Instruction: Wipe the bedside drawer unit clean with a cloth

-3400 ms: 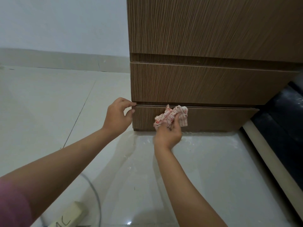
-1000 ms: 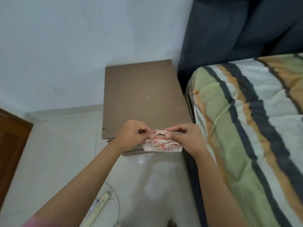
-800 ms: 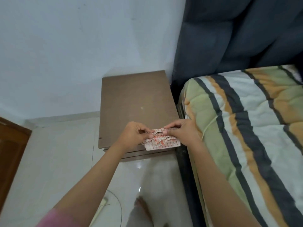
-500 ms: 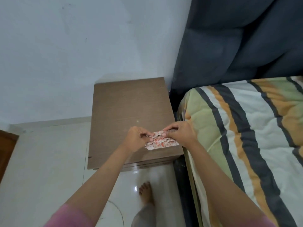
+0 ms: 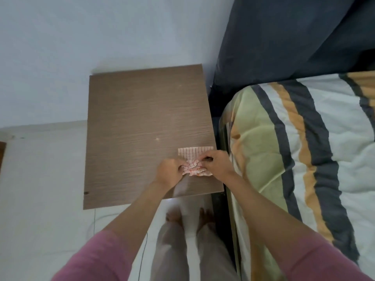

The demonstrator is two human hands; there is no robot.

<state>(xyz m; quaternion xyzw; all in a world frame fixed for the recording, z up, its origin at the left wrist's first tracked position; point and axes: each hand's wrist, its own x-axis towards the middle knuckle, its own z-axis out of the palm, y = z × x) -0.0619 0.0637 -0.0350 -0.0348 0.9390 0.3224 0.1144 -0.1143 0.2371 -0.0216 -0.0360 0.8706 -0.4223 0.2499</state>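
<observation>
A: Item one?
B: Cloth [image 5: 195,161], thin, red-striped. It lies on the near right corner of the drawer unit [image 5: 142,122], far half flat, near half bunched.
A: Grips?
B: Left hand [image 5: 169,173] pinches the bunched left edge; right hand [image 5: 216,164] pinches the right. Both grips narrow, holding cloth.
A: Handling?
B: Probably light, limp, no stiffness; it folds wherever held. Best gathered into a pad under one palm.
A: Surroundings?
B: Striped bed [image 5: 300,159] just beside the unit, tiled floor [image 5: 40,179] below.
</observation>
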